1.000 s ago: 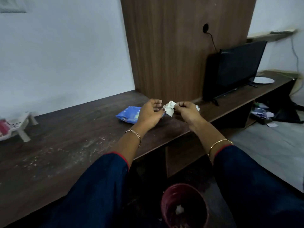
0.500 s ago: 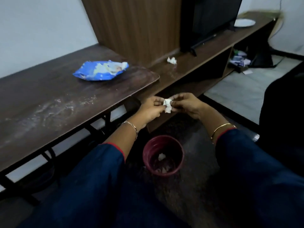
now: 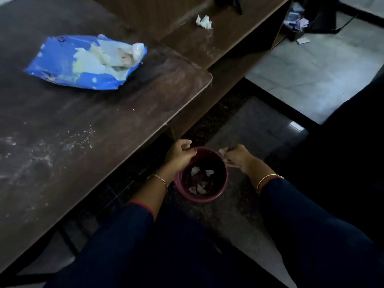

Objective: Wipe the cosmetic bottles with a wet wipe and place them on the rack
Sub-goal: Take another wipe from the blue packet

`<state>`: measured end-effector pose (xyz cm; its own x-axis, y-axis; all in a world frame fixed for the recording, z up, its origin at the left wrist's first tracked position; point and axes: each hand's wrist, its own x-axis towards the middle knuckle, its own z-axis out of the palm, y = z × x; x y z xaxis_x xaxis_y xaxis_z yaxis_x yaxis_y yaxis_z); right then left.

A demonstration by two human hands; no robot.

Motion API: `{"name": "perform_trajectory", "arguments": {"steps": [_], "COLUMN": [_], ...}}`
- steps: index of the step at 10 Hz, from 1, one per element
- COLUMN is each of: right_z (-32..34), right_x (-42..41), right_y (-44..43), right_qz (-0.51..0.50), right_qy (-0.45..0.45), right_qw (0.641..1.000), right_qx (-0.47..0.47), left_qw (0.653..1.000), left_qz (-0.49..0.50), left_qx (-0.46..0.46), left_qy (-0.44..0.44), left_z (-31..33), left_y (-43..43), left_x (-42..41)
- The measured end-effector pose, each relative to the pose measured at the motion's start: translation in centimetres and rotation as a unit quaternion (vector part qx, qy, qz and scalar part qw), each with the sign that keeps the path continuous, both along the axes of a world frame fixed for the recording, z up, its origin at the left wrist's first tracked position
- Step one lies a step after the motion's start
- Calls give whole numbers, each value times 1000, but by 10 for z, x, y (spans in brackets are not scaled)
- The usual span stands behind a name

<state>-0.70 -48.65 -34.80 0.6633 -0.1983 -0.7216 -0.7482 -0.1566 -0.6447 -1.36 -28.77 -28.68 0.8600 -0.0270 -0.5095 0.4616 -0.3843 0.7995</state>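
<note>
From where I stand, both hands hover over the maroon bin (image 3: 207, 198) at 6 o'clock. The left hand (image 3: 179, 155) is loosely curled and empty. The right hand (image 3: 236, 155) has its fingers pinched, though I cannot tell on what. Wet wipe scraps (image 3: 195, 170) lie inside the bin, and the wipe pack (image 3: 83, 63) sits on the counter (image 3: 124, 121) at 10 o'clock.

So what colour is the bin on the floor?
The bin is dark red; the head view shows it.

Blue wet-wipe pack (image 3: 83, 63) flat on table (image 3: 108, 129); crumpled white wipe (image 3: 204, 22) on shelf (image 3: 230, 40)
</note>
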Motion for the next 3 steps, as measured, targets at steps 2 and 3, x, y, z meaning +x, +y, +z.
{"name": "perform_trajectory", "arguments": {"steps": [2, 3], "right_z": [97, 168], "right_x": [21, 34], "right_y": [3, 8], "right_qz": [-118, -145], "right_qy": [-70, -129], "right_qw": [990, 978], "right_qx": [-38, -80], "left_qw": [996, 991], "left_qz": [-55, -107], "left_qx": [-54, -75], "left_qy": [35, 16], "left_z": [87, 143], "left_y": [-18, -33], "left_x": [-8, -7]}}
